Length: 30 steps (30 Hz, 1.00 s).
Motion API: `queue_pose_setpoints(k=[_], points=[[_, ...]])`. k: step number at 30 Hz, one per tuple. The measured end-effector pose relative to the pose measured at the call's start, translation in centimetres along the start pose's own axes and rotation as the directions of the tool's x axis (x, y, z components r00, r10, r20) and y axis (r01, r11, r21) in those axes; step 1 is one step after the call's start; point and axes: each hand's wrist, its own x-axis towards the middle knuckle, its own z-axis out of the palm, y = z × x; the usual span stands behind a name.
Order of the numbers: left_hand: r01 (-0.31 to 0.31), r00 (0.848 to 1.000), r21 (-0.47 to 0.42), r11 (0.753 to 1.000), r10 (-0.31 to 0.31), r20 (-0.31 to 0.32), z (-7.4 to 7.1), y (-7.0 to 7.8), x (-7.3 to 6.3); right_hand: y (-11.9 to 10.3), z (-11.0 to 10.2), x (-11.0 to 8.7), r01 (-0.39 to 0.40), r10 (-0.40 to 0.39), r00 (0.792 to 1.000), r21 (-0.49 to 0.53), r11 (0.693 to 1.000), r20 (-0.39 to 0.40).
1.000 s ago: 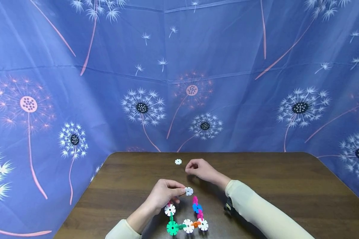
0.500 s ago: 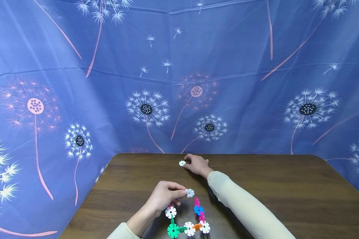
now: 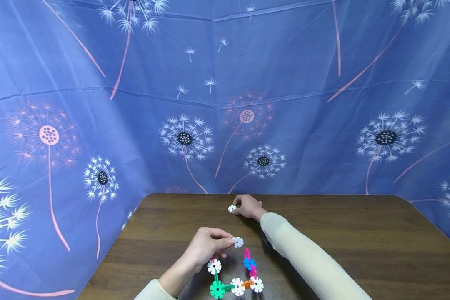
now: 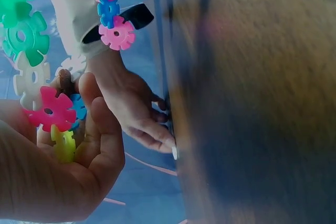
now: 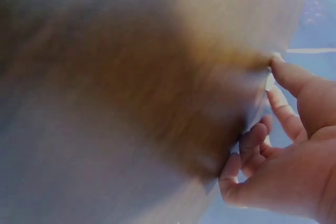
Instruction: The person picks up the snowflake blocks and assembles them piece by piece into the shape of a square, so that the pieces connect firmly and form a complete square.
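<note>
A chain of notched plastic snowflake discs is gripped at one end by my left hand (image 3: 206, 248), with a white disc (image 3: 238, 242) standing out past the thumb and fingertips. In the left wrist view a pink disc (image 4: 50, 109), a yellow disc (image 4: 64, 144) and a blue one lie within the curled fingers. The rest of the chain bends below through a green disc (image 3: 217, 289), white discs, an orange link and a blue disc (image 3: 249, 263), ending in pink. At the table's far edge my right hand (image 3: 248, 207) pinches a loose white disc (image 3: 232, 208) between thumb and finger.
The brown wooden table (image 3: 341, 237) spreads out on both sides of the arms. Behind its far edge hangs a blue curtain (image 3: 307, 112) printed with dandelions.
My right hand has reached away and left to the loose white disc and taken it between thumb and finger. My left hand with the chain has stayed nearly still.
</note>
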Motion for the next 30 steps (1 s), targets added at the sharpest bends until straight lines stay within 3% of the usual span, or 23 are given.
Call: queue_pose_setpoints(k=[3, 6, 10, 14, 18, 22, 25, 27, 30], points=[[0.000, 1.000, 0.006, 1.000, 0.000, -0.006, 0.0, -0.1, 0.0, 0.4, -0.6, -0.7, 0.007, -0.010, 1.000, 0.102, 0.995, 0.023], [0.007, 1.000, 0.012, 1.000, -0.007, -0.006, 0.0, -0.2, 0.1, 1.4, -1.1, -1.5, 0.049, -0.059, 0.998, 0.247, 0.968, 0.030], [0.020, 1.000, 0.016, 1.000, -0.020, -0.001, 0.0, -0.1, 0.3, 3.0, -1.8, -3.0, 0.072, -0.114, 0.991, 0.448, 0.891, 0.068], [0.017, 1.000, 0.014, 1.000, -0.018, 0.012, 0.0, 0.4, 0.4, 3.7, -3.0, -5.7, -0.001, -0.073, 0.992, 0.585, 0.811, 0.104], [0.022, 0.999, 0.032, 0.999, -0.022, 0.024, 0.0, 0.9, 0.6, 3.4, -4.5, -9.3, -0.023, -0.050, 0.995, 0.660, 0.751, 0.091], [0.026, 0.999, 0.042, 0.999, -0.027, 0.035, 0.1, 1.5, 1.1, 2.4, -6.1, -12.8, 0.059, -0.129, 0.990, 0.681, 0.730, 0.052], [0.023, 0.999, 0.041, 0.999, -0.025, 0.045, 0.4, 1.7, 1.3, 1.8, -6.9, -14.8, 0.062, -0.149, 0.987, 0.710, 0.701, 0.062], [0.021, 0.999, 0.040, 0.999, -0.023, 0.049, 0.6, 1.8, 1.4, 1.5, -7.1, -15.8, 0.008, -0.132, 0.986, 0.756, 0.654, 0.103], [0.030, 0.998, 0.039, 0.999, -0.033, 0.057, 0.9, 1.6, 1.3, 1.3, -7.0, -16.9, -0.102, -0.096, 0.978, 0.829, 0.550, 0.184]])
